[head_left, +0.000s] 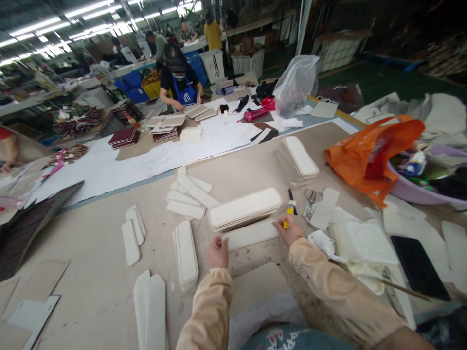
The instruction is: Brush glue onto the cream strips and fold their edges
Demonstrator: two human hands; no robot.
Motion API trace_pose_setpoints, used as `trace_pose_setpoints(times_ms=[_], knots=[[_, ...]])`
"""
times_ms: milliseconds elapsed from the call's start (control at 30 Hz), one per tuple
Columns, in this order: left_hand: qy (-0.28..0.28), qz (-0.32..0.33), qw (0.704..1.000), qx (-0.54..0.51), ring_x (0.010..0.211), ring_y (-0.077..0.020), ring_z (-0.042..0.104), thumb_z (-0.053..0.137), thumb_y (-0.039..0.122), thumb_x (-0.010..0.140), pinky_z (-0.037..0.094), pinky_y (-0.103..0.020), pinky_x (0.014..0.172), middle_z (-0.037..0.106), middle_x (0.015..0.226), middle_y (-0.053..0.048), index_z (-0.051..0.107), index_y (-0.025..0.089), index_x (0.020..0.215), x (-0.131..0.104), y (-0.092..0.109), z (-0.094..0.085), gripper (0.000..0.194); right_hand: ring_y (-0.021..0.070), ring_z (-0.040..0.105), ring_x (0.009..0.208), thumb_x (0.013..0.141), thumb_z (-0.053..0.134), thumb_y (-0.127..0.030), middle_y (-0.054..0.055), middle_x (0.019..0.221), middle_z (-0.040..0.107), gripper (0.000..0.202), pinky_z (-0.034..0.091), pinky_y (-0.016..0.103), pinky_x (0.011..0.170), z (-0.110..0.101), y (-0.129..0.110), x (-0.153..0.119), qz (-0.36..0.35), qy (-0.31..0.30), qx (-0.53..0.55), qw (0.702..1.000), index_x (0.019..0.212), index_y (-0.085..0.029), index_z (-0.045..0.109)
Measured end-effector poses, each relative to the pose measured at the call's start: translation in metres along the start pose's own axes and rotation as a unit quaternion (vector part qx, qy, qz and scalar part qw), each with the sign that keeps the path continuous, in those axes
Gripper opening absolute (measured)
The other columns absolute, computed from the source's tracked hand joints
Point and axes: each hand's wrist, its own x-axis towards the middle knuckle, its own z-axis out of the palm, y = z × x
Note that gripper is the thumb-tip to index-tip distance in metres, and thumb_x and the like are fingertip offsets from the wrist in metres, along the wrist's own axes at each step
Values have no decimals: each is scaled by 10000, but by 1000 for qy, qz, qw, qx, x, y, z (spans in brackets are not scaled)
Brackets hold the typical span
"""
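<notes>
A long cream-white strip [251,236] lies flat in front of me. My left hand [219,252] pinches its left end with closed fingers. At the other end, my right hand [290,231] is closed on the strip, with a bit of yellow showing at its fingers. Just beyond the strip stands a stack of long rounded white panels [245,208]. A yellow and black tool [291,208], perhaps a cutter, is right above my right hand; whether the hand touches it I cannot tell. Scissors [314,197] lie to its right.
More white panels are stacked at the back right [298,160] and left [186,253]. Loose pieces [189,192] fan out behind. On the right are a black phone [419,266], an orange bag [368,155] and a purple basin [430,189]. Across the table, a person [180,80] handles flat pieces.
</notes>
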Motion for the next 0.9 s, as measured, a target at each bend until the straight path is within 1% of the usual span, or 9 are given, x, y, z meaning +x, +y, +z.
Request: trace_pose_setpoints(times_ms=[200,300,400,467,567,633,700,833,900], knots=[[11,14,999,30,633,-188,563,675,328,710,422,-314,689,567,638,12,625,195,796,9,-10,5,166,231,649,701,762,565,-491,50,768,671,286,448,339,646,7,11,5,4,-14,-33,999,761,-241,425],[23,26,999,23,687,-184,574,681,320,698,448,-341,769,595,767,-19,634,181,873,10,-17,6,228,248,662,813,771,551,-458,73,904,698,248,472,365,715,6,13,4,-20,-15,-26,999,786,-245,425],[20,43,999,0,719,-177,586,668,343,710,464,-357,813,612,926,-67,636,168,952,9,-23,6,301,266,657,940,737,575,-419,81,1062,690,239,483,407,792,4,15,0,-37,-17,-14,999,793,-256,410],[11,55,998,-23,793,-191,604,676,361,703,480,-352,810,604,1031,-97,631,168,1006,6,-29,5,362,271,651,985,704,606,-404,79,1118,675,269,484,424,824,2,19,-4,-45,-28,-3,999,803,-263,399],[-13,65,996,-57,878,-211,622,730,365,646,510,-326,749,593,1133,-122,620,179,1060,0,-38,1,467,276,638,1030,678,637,-413,96,1200,640,331,482,446,861,2,27,-11,-58,-51,24,997,819,-266,377],[-29,69,995,-72,880,-217,633,756,347,612,520,-324,731,610,1133,-122,624,184,1061,-4,-44,-1,496,282,636,1034,684,634,-435,115,1240,615,346,482,464,867,4,32,-16,-61,-58,35,996,825,-264,369],[-39,77,993,-80,872,-221,638,762,328,598,522,-342,756,640,1087,-110,638,190,1043,-6,-49,-2,482,290,638,1030,693,624,-447,123,1247,610,339,481,477,870,6,34,-18,-62,-58,37,996,820,-262,370],[-44,97,991,-85,826,-225,640,743,332,618,514,-378,801,671,971,-94,665,192,992,-5,-51,-2,407,297,648,1012,695,615,-439,119,1211,632,319,485,475,860,6,33,-15,-68,-56,33,996,803,-261,374],[-39,107,990,-85,814,-223,642,735,352,635,507,-392,822,668,978,-98,668,189,978,-5,-53,-4,386,290,651,1006,695,607,-435,111,1206,637,308,490,462,850,4,33,-13,-77,-57,24,995,807,-263,377]])
